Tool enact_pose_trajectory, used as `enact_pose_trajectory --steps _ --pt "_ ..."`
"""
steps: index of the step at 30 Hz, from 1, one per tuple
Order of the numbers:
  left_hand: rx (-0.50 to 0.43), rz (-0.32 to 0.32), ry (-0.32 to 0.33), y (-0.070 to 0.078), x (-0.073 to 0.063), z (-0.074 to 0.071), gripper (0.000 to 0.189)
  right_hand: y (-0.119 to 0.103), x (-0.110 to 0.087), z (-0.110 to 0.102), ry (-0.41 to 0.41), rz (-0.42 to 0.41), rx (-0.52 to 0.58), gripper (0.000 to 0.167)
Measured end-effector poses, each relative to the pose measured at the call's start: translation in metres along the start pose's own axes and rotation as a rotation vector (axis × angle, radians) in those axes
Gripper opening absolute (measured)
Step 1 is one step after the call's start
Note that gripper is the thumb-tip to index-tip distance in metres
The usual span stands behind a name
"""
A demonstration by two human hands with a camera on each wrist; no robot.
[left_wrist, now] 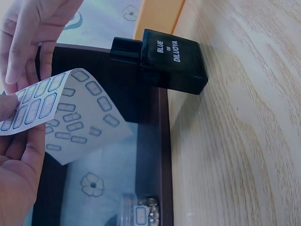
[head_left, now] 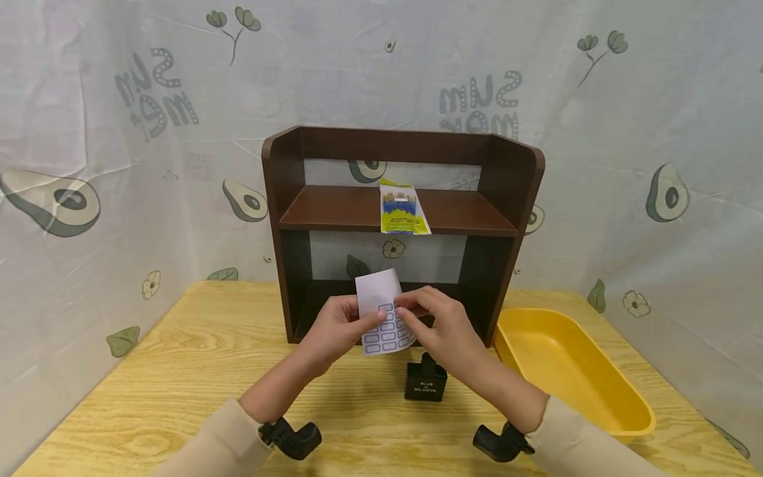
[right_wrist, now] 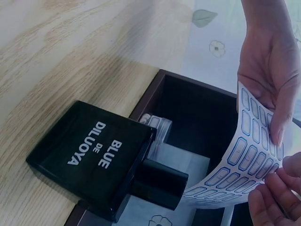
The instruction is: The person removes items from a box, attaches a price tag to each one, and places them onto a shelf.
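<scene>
In the head view, my left hand [head_left: 334,331] holds a white sheet of blue-bordered label stickers [head_left: 374,295], its thumb on the front and its fingers behind. My right hand [head_left: 446,330] pinches at the sheet's right edge with thumb and index finger. The sheet bends between the hands, and the left wrist view shows it curling over with more labels on its far part. Below the right hand, a black perfume bottle [head_left: 426,385] with white lettering stands upright on the wooden table [head_left: 226,358].
A dark brown two-tier shelf [head_left: 387,144] stands behind the hands. A yellow and blue printed packet [head_left: 404,211] lies on its upper board. To the right sits a yellow tray [head_left: 551,344]. The left wrist view shows a labelled clear jar [left_wrist: 136,212] in the shelf's lower part.
</scene>
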State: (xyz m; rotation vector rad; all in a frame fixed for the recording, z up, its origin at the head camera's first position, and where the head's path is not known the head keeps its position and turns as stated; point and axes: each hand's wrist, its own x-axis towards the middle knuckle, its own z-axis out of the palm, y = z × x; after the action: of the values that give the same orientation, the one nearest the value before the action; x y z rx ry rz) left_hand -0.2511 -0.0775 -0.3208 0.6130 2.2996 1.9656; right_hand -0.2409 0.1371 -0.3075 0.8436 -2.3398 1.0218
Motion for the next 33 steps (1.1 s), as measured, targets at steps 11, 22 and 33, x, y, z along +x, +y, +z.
enact_pose_trajectory --steps 11,22,33 --pt "0.057 0.102 -0.03 0.0014 -0.0027 0.004 0.03 -0.0038 -0.0003 0.0029 0.025 -0.017 -0.04 0.013" --pt "0.076 0.108 -0.022 0.0017 -0.0037 0.0059 0.031 -0.0041 -0.0015 0.0034 0.034 -0.037 -0.067 0.008" --pt "0.089 0.069 -0.025 0.0003 -0.0049 0.0063 0.031 -0.0044 -0.0028 0.004 0.013 0.004 -0.071 0.006"
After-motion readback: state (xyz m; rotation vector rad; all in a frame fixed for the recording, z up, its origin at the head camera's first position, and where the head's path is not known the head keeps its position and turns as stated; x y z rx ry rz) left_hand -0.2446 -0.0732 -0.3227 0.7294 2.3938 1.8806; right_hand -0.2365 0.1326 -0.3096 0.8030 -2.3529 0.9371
